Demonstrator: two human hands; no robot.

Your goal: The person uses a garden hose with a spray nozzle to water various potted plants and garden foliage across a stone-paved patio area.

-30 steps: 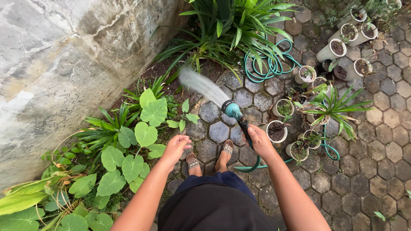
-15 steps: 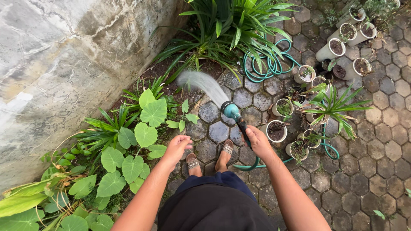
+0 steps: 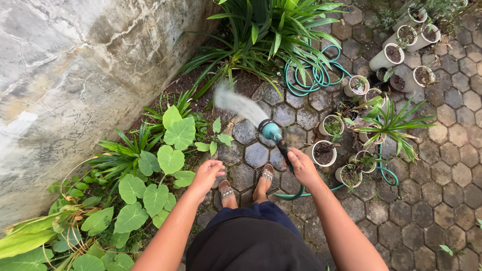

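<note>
My right hand (image 3: 302, 167) grips the black handle of a teal hose spray nozzle (image 3: 271, 131). A fan of water (image 3: 238, 103) shoots from it up and left toward the soil by the long-leaved plants (image 3: 266, 30). The green hose (image 3: 384, 175) runs from under my hand to the right and lies coiled (image 3: 311, 75) farther off. My left hand (image 3: 207, 174) hangs free with loosely curled fingers, holding nothing, just right of the broad heart-shaped leaves (image 3: 170, 158). My sandalled feet (image 3: 246, 185) stand on the hexagonal paving.
A rough concrete wall (image 3: 75, 75) fills the left side, with a planted strip along its foot. Several white pots (image 3: 325, 153) with small plants stand to the right of the nozzle, more at the top right (image 3: 386, 57). Hexagonal pavers (image 3: 442, 180) cover the ground.
The water spray has swung slightly, its far end now lower and nearer the nozzle. Both hands stay almost where they were; the view has shifted a little.
</note>
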